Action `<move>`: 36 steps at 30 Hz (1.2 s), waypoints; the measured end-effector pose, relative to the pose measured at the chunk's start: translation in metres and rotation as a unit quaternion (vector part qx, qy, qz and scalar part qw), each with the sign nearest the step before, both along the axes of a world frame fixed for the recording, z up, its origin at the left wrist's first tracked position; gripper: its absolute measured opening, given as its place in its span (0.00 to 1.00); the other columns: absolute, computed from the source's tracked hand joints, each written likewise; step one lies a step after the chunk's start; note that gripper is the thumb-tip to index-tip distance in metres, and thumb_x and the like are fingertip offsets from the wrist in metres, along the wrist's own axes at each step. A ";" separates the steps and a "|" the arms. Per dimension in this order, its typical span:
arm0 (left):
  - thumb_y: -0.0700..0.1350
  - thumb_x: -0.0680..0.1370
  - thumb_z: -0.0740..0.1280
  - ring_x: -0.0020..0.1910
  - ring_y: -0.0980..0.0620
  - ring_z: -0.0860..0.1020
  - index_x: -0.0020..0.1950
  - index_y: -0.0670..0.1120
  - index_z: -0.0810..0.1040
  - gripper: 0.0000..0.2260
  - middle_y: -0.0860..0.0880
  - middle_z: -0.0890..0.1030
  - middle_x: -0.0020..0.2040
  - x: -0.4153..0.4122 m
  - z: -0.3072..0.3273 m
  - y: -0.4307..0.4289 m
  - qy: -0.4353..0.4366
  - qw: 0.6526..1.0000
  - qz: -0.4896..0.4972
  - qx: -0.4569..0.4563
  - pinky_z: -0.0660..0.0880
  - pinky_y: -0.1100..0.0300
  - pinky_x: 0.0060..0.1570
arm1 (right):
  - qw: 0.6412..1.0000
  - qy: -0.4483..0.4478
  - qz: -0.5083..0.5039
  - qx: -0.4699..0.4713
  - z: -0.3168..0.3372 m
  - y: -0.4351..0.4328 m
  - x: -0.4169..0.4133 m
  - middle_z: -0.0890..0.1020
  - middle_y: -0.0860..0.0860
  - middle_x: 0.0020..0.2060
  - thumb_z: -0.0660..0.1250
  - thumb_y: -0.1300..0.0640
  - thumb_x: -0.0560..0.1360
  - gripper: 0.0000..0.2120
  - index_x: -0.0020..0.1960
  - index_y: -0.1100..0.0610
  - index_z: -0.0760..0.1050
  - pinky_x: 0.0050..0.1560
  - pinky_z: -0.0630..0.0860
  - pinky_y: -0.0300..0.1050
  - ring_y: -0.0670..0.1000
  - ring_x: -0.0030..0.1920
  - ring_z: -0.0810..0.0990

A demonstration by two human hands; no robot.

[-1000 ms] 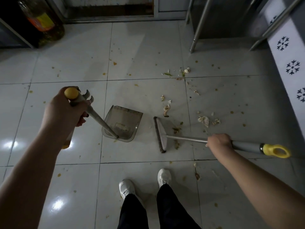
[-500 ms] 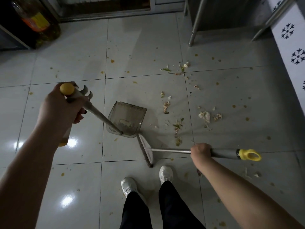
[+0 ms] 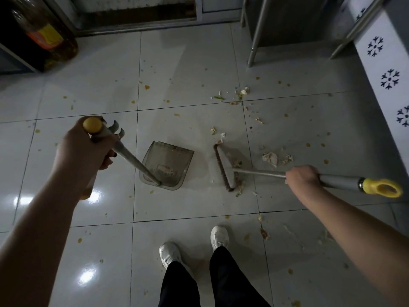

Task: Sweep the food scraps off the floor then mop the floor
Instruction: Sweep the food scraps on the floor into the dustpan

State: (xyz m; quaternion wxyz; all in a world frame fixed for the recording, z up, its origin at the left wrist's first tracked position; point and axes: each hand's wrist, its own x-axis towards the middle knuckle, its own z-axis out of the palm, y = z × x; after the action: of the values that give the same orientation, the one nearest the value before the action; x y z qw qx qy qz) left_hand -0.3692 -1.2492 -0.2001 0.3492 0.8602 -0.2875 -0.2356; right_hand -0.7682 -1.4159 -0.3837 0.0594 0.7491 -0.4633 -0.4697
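Observation:
My left hand [image 3: 85, 149] grips the top of the long grey dustpan handle, just below its yellow cap. The translucent grey dustpan [image 3: 170, 161] rests on the tiled floor [image 3: 88, 89], its mouth facing up and to the right. My right hand [image 3: 302, 177] grips the grey broom handle near its yellow loop end [image 3: 381, 188]. The broom head [image 3: 224, 167] stands on the floor a little right of the dustpan, apart from it. Food scraps [image 3: 271, 158] lie right of the broom head, and more scraps [image 3: 241, 94] sit farther away by a tile seam.
A large oil bottle [image 3: 47, 36] stands at the far left under a shelf. Metal table legs [image 3: 256, 32] rise at the far right, beside a white patterned wall [image 3: 387, 69]. My white shoes [image 3: 171, 253] stand below the dustpan. Small yellow specks dot the tiles.
The broom head swept left up to the dustpan's lip half a second ago, then swung back right, away from the pan. The dustpan and my left hand stayed nearly still.

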 end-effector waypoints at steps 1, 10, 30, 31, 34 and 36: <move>0.41 0.74 0.69 0.22 0.57 0.76 0.54 0.51 0.73 0.12 0.47 0.78 0.32 -0.001 0.001 -0.001 -0.002 1.000 -0.001 0.000 0.71 0.67 0.18 | 1.000 -0.005 -0.006 0.006 -0.002 0.003 -0.001 0.82 0.47 0.51 0.61 0.55 0.79 0.10 0.57 0.51 0.78 0.44 0.75 0.43 0.51 0.51 0.81; 0.40 0.74 0.69 0.28 0.49 0.77 0.52 0.52 0.73 0.11 0.47 0.79 0.31 -0.006 0.005 -0.014 0.006 1.000 -0.005 -0.009 0.74 0.60 0.29 | 0.999 0.017 -0.038 0.026 -0.017 0.018 0.006 0.81 0.48 0.50 0.61 0.50 0.79 0.10 0.56 0.51 0.78 0.42 0.70 0.44 0.50 0.50 0.80; 0.40 0.75 0.67 0.27 0.48 0.75 0.53 0.51 0.71 0.11 0.45 0.78 0.31 0.042 0.013 -0.094 0.060 0.997 -0.018 -0.043 0.73 0.60 0.27 | 0.996 -0.058 -0.073 0.018 0.058 -0.083 0.102 0.80 0.48 0.56 0.62 0.45 0.77 0.16 0.59 0.52 0.77 0.52 0.72 0.42 0.51 0.56 0.79; 0.40 0.75 0.67 0.27 0.49 0.75 0.54 0.51 0.71 0.11 0.45 0.78 0.31 0.050 0.013 -0.103 0.063 0.997 -0.025 -0.041 0.72 0.60 0.27 | 0.995 -0.060 -0.075 0.009 0.062 -0.092 0.113 0.80 0.47 0.56 0.62 0.45 0.77 0.16 0.59 0.52 0.78 0.50 0.72 0.41 0.50 0.56 0.79; 0.40 0.76 0.67 0.26 0.49 0.76 0.54 0.52 0.72 0.11 0.46 0.79 0.31 0.077 0.015 -0.133 0.069 0.996 -0.054 -0.029 0.73 0.60 0.27 | 0.997 -0.042 -0.056 -0.026 0.075 -0.117 0.146 0.81 0.45 0.53 0.65 0.44 0.74 0.15 0.56 0.51 0.78 0.46 0.71 0.40 0.49 0.54 0.80; 0.42 0.76 0.67 0.27 0.49 0.76 0.55 0.54 0.71 0.11 0.47 0.79 0.31 0.092 0.017 -0.153 0.065 0.995 -0.072 -0.016 0.74 0.60 0.27 | 0.997 -0.021 -0.061 -0.046 0.085 -0.132 0.167 0.82 0.46 0.51 0.66 0.47 0.74 0.14 0.56 0.51 0.79 0.46 0.72 0.40 0.49 0.52 0.81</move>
State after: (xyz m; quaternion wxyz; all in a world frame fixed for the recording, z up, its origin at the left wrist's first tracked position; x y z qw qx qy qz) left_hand -0.2772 -1.4020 -0.1828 0.3628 0.8142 -0.3294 -0.3112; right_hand -0.6009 -1.5482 -0.2990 0.0554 0.7259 -0.5302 -0.4347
